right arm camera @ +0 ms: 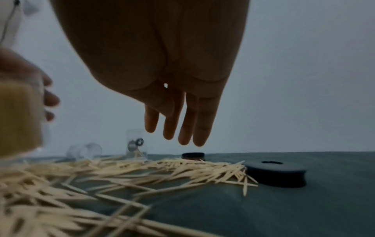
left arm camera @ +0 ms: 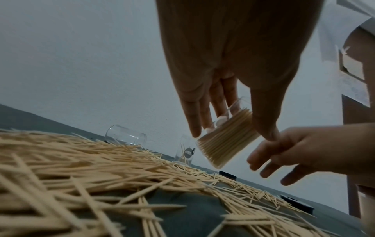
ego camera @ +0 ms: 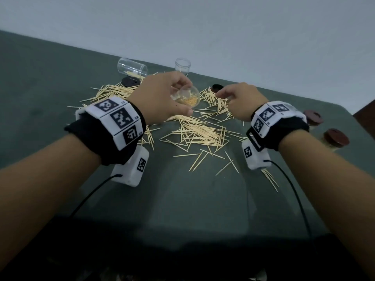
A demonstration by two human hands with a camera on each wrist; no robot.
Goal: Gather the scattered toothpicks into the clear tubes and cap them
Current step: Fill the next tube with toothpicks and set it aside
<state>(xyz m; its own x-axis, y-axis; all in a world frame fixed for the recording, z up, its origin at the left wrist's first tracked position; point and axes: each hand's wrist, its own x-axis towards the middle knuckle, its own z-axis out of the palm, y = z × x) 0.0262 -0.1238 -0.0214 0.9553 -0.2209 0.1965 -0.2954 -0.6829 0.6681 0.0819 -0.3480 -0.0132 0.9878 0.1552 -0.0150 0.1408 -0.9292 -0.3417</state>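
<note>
My left hand [ego camera: 187, 100] grips a clear tube [ego camera: 193, 97] packed with toothpicks and holds it tilted above the table; the left wrist view shows my thumb and fingers round the same tube [left arm camera: 225, 144]. Loose toothpicks [ego camera: 198, 132] lie scattered over the green table [ego camera: 182, 199]. Just right of the tube, my right hand [ego camera: 225, 96] hovers over the pile. Its fingers [right arm camera: 182, 134] hang straight and hold nothing. Further back, a second clear tube [ego camera: 132, 68] lies on its side and a third tube [ego camera: 182, 66] stands upright, each with a few toothpicks inside.
Dark round caps lie near the pile: one cap [ego camera: 130, 81] by the fallen tube, another cap [ego camera: 217, 87] ahead of my right hand. Two capped tubes [ego camera: 335, 137] lie at the table's right edge. A pale wall runs behind the table.
</note>
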